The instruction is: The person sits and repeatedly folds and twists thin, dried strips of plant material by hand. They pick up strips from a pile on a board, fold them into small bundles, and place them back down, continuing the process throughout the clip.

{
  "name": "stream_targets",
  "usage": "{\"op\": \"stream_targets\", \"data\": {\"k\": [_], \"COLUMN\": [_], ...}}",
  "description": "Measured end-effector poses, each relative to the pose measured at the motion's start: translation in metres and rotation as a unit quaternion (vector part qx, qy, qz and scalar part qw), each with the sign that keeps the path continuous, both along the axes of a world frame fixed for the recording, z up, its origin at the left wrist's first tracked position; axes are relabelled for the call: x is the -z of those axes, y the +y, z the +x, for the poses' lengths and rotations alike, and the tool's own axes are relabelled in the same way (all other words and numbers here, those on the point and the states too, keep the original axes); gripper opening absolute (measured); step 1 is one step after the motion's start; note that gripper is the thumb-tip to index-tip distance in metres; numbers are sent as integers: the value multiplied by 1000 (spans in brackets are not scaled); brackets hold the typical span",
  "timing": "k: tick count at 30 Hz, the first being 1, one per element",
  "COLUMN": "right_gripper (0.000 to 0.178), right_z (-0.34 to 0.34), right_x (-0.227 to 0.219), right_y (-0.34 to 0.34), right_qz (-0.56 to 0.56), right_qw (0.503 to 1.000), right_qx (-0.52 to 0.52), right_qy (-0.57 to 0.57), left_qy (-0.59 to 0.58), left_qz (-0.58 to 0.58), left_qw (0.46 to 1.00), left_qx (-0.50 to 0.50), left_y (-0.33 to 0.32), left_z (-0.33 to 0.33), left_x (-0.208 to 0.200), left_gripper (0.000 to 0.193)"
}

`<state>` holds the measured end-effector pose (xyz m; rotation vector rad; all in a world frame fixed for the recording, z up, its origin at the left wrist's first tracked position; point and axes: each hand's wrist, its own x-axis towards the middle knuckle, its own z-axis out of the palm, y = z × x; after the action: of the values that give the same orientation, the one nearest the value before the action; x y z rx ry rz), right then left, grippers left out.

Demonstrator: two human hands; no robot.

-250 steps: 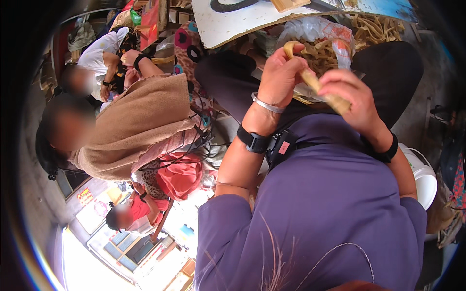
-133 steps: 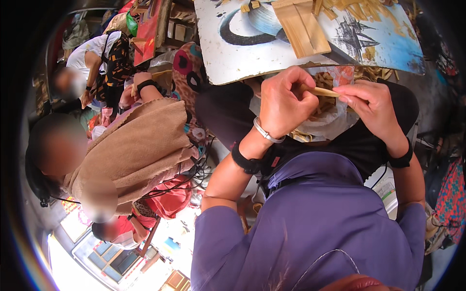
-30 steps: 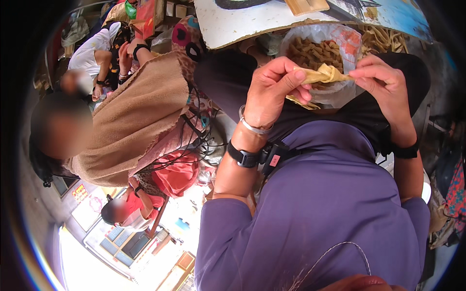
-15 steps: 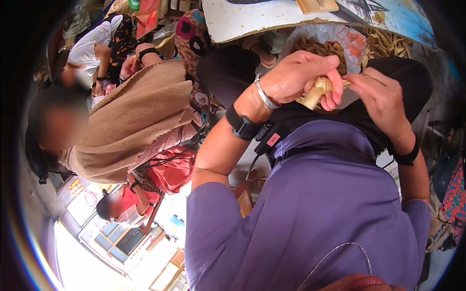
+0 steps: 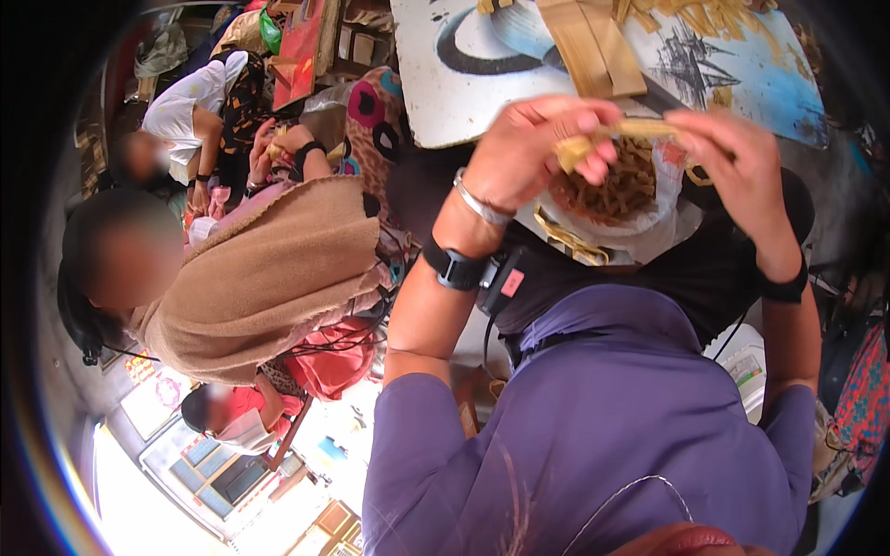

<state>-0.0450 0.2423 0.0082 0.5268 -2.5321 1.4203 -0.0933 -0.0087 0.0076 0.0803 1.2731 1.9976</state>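
Observation:
A pale tan, flat strip [image 5: 644, 128] stretches between my two hands, above an open plastic bag [image 5: 669, 199]. The fingers of my left hand [image 5: 533, 148] close on its left end, where a yellowish folded part [image 5: 575, 151] shows. At the other end, my right hand [image 5: 737, 162] pinches the strip between thumb and fingers. Its fingertips are slightly blurred. Inside the bag lie many brownish strips [image 5: 607, 195], partly hidden by my hands. Some yellowish strips [image 5: 570, 239] lie by the bag's near side, close to my lap.
Beyond the bag is a painted white and blue board [image 5: 482, 102] with wooden slats [image 5: 589, 46] and loose tan strips [image 5: 695, 14] on it. A person under a brown cloth [image 5: 269, 278] sits close on my left. Other people are farther left.
Both hands have moved away from my lap toward the board and spread apart, drawing the strip out between them. The bag of strips now shows more fully below them.

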Motion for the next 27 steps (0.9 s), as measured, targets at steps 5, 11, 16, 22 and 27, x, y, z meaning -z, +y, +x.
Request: {"op": "stream_targets", "data": {"k": [5, 11, 16, 22, 27], "right_gripper": [13, 12, 13, 16, 17], "right_z": [-62, -94, -102, -106, -64], "right_x": [11, 30, 25, 48, 0], "right_y": [0, -5, -15, 13, 41], "right_qz": [-4, 16, 38, 153, 279], "right_qw": [1000, 999, 996, 978, 943], "right_qx": [-12, 34, 49, 93, 113], "right_qy": [26, 21, 62, 108, 143], "left_qy": [61, 113, 158, 164, 99], "left_qz": [-44, -70, -146, -218, -119], "left_qw": [995, 986, 972, 959, 983], "left_qx": [-62, -96, -99, -79, -96], "left_y": [0, 3, 0, -15, -15], "left_z": [-43, -69, -79, -71, -22], "left_x": [4, 15, 16, 14, 12], "left_gripper": [19, 16, 18, 21, 24]}}
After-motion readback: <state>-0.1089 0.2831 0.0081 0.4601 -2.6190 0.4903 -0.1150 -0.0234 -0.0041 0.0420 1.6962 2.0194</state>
